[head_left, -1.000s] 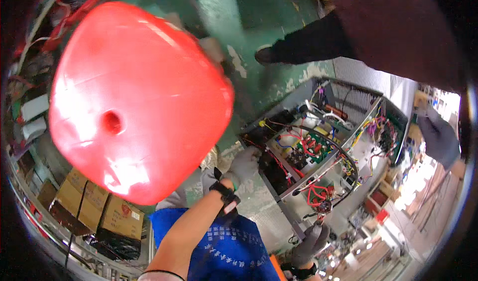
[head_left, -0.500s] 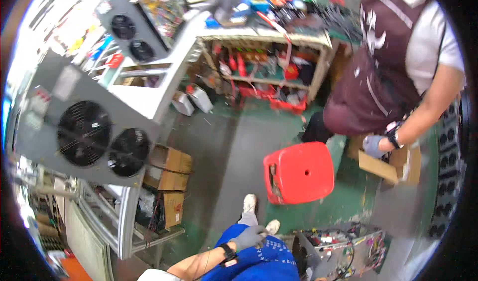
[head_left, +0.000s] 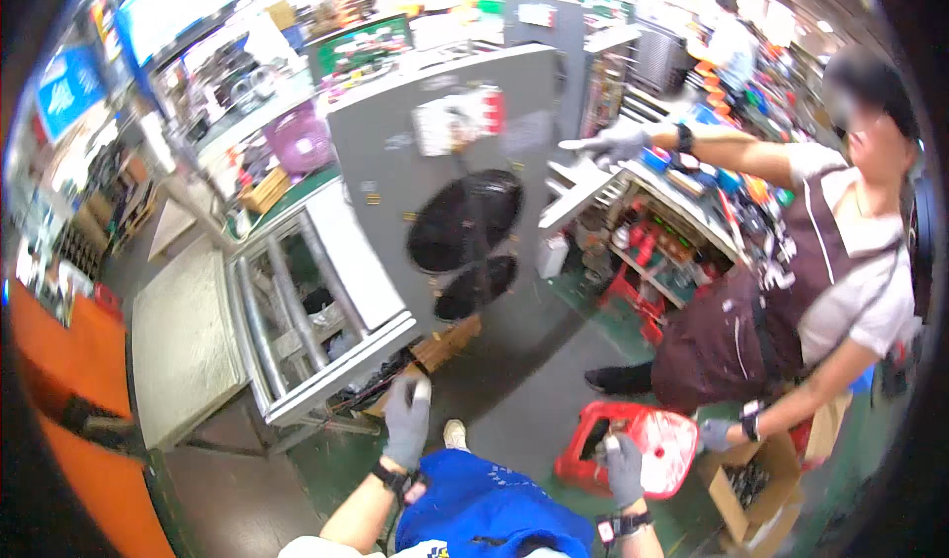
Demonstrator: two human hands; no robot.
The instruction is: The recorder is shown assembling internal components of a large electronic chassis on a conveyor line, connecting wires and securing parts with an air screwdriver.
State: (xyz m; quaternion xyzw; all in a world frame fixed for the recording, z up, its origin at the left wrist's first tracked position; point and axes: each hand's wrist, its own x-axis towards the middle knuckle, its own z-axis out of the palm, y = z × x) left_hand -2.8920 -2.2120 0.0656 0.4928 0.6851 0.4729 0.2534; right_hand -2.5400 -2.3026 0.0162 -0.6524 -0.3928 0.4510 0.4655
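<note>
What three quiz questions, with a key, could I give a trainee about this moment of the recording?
1. Multiple choice: in the picture, which of the camera wearer's hands overlaps the red stool?
A) left
B) right
C) neither

2. True or false: the co-worker's apron is bright blue.

3. Open question: which open container is beside the stool?

Key:
1. B, the right hand.
2. False: the co-worker's apron is dark maroon.
3. A cardboard box.
</note>
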